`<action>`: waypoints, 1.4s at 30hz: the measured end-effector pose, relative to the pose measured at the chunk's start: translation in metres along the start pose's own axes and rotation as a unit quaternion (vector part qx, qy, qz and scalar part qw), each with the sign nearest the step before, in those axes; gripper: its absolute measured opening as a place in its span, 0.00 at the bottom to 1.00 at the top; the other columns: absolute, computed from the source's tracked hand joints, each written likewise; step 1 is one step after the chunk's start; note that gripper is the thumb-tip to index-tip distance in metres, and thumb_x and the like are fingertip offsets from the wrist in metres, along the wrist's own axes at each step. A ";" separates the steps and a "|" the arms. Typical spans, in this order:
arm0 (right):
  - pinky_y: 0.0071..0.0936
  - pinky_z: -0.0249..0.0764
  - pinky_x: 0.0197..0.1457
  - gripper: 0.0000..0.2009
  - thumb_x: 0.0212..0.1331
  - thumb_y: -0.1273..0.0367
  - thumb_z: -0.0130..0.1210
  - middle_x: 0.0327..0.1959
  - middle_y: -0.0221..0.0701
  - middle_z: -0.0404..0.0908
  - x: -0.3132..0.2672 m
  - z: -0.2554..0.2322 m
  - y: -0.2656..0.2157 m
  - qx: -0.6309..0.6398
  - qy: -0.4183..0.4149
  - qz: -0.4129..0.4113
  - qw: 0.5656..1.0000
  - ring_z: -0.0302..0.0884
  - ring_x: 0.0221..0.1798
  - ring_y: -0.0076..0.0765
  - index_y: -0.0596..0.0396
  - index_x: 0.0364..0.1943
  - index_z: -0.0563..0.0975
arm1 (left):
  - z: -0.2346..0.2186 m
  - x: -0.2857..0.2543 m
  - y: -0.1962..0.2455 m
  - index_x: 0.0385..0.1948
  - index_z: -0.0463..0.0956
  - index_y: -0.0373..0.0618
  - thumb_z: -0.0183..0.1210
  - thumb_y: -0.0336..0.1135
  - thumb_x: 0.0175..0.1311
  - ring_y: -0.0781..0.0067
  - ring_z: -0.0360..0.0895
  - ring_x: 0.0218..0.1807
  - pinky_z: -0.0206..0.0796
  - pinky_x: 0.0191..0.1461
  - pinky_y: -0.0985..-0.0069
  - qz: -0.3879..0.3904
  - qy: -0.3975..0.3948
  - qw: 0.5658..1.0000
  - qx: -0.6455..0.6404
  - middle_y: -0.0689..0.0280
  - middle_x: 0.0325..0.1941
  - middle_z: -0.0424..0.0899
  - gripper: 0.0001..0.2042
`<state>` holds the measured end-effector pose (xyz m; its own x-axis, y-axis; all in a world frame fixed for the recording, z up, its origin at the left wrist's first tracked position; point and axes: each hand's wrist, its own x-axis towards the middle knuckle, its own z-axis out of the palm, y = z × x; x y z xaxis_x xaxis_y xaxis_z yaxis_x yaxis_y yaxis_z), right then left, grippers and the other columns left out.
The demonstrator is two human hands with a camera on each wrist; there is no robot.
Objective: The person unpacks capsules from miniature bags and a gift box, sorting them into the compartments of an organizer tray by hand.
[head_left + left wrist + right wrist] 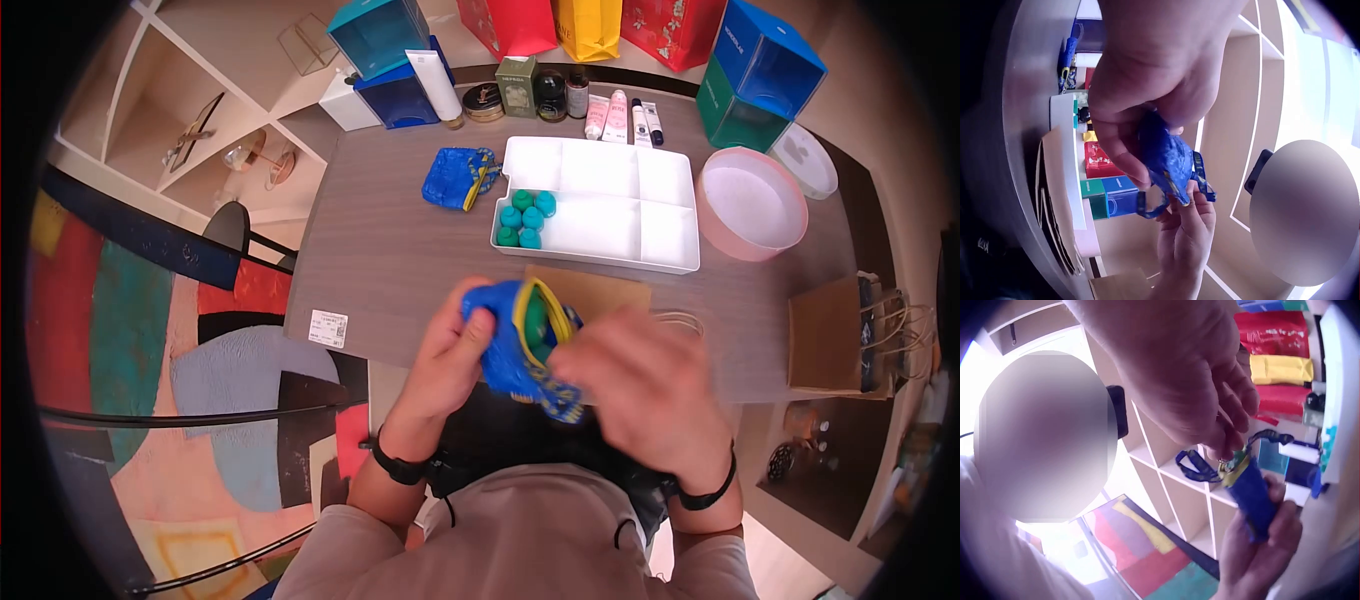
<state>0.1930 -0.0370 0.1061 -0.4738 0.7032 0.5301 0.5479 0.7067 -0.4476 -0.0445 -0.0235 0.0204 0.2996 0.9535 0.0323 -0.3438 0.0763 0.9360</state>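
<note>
My left hand [452, 345] grips a small blue drawstring-like bag [497, 352] with yellow edging and patterned straps, held above the table's front edge. Inside its open mouth show rounded green pieces [537, 318]. At that mouth is my right hand [640, 385], blurred in the head view; in the right wrist view its fingertips [1230, 447] bend down to the opening, and I cannot tell whether they pinch a piece. A white divided tray [600, 256] stands beyond the hands, with several green and teal rounded pieces [525, 217] in its front left compartment.
Left of the tray lies another blue bag [458, 178]. A pink round box [752, 205] stands at its right. Cosmetics, including a white tube [433, 85], and blue boxes [765, 55] line the back. Brown paper bags [825, 335] stand at the right edge.
</note>
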 end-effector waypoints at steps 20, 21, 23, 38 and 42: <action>0.41 0.78 0.58 0.28 0.52 0.72 0.67 0.62 0.38 0.78 0.015 0.020 -0.006 0.012 0.003 0.039 0.999 0.82 0.56 0.46 0.51 0.63 0.79 | 0.011 0.001 -0.015 0.58 0.66 0.50 0.64 0.27 0.69 0.56 0.71 0.70 0.67 0.72 0.53 0.070 -0.041 0.962 -0.262 0.54 0.67 0.72 0.21; 0.40 0.80 0.57 0.26 0.53 0.74 0.63 0.59 0.36 0.79 0.014 0.025 -0.002 0.038 0.008 0.034 0.999 0.82 0.56 0.45 0.51 0.61 0.80 | 0.016 -0.001 -0.011 0.55 0.65 0.50 0.71 0.33 0.63 0.49 0.70 0.73 0.66 0.73 0.47 0.047 -0.012 0.970 -0.238 0.52 0.69 0.70 0.24; 0.39 0.81 0.57 0.24 0.52 0.74 0.63 0.58 0.35 0.80 0.015 0.026 0.005 0.038 0.030 0.015 0.999 0.82 0.56 0.44 0.52 0.58 0.81 | 0.020 0.005 -0.002 0.58 0.66 0.49 0.65 0.36 0.69 0.49 0.67 0.75 0.64 0.74 0.47 0.067 -0.072 0.962 -0.256 0.50 0.73 0.66 0.21; 0.43 0.76 0.59 0.12 0.50 0.74 0.64 0.55 0.37 0.82 0.039 0.009 0.020 0.013 0.036 -0.084 0.996 0.80 0.59 0.46 0.58 0.41 0.83 | 0.002 0.024 0.007 0.79 0.50 0.48 0.64 0.23 0.65 0.62 0.70 0.74 0.65 0.75 0.62 -0.022 -0.041 0.936 -0.350 0.60 0.73 0.70 0.42; 0.43 0.78 0.55 0.16 0.59 0.79 0.58 0.54 0.42 0.82 0.047 0.007 0.019 0.146 0.027 0.028 0.989 0.81 0.52 0.52 0.60 0.52 0.80 | -0.007 0.052 0.022 0.78 0.52 0.47 0.65 0.15 0.60 0.63 0.72 0.72 0.67 0.74 0.62 -0.019 -0.053 0.944 -0.326 0.61 0.71 0.72 0.43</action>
<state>0.1760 0.0102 0.1178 -0.4074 0.7416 0.5329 0.3459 0.6654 -0.6615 -0.0424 0.0295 0.0405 0.3972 0.9150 0.0705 -0.7957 0.3051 0.5233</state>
